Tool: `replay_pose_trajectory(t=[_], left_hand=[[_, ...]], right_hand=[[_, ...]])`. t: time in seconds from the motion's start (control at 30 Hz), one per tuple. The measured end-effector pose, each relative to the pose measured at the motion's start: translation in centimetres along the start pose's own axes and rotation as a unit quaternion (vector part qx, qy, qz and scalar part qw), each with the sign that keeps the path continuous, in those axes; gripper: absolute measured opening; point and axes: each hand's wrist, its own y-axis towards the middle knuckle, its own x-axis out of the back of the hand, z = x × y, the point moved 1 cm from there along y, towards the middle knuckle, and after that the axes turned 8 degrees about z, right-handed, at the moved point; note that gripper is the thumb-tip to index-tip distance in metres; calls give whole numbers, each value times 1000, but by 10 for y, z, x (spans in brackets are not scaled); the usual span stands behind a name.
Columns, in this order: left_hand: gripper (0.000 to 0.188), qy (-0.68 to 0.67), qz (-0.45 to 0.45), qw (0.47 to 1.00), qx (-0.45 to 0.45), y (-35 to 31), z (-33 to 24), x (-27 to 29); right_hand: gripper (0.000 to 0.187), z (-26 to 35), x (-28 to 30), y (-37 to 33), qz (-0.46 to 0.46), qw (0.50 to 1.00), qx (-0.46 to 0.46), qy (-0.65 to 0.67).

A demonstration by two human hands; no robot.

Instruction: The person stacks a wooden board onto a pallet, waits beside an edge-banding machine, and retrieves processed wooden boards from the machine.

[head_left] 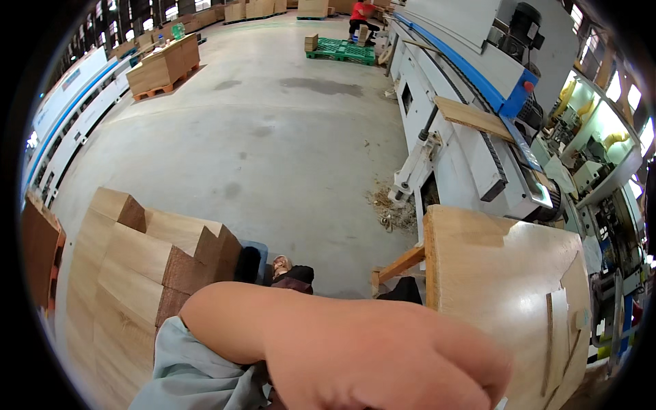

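My left hand [417, 355] is raised very close to the camera, its bare forearm crossing the lower middle from a light grey-green sleeve [188, 365]. The hand is blurred, and its fingers curl down out of sight, so whether they hold anything is hidden. Nowhere in the picture does my right hand appear. Beyond the hand, to the right, is a wood-topped table [502, 273] with narrow wooden strips [557, 335] lying on it. On the left, stacked wooden boards [130, 266] stand beside my arm.
A long white machine [444, 130] with a blue rail runs along the right, a wooden board [473, 117] on it. Wood shavings [393, 208] litter the floor at its foot. Far off, a person in red [361, 17] is near a green pallet [339, 50]. Another board stack [164, 65] stands far left.
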Motion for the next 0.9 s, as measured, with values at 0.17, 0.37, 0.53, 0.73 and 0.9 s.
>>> replay_pose_trajectory(t=[0.17, 0.37, 0.53, 0.73, 0.9], left_hand=[[43, 37, 97, 994, 13, 12, -2, 14], [41, 59, 140, 988, -10, 19, -5, 13], [45, 59, 186, 980, 40, 6, -1, 28], [44, 11, 66, 994, -89, 18, 6, 12], [41, 15, 41, 999, 19, 6, -2, 14]], right_hand=[[56, -1, 2, 1, 14, 1000, -21, 6], [56, -8, -5, 2, -16, 1000, 13, -6], [35, 11, 6, -4, -81, 994, 62, 47], [53, -6, 1, 1, 16, 999, -9, 30], [52, -3, 4, 8, 20, 999, 2, 51]])
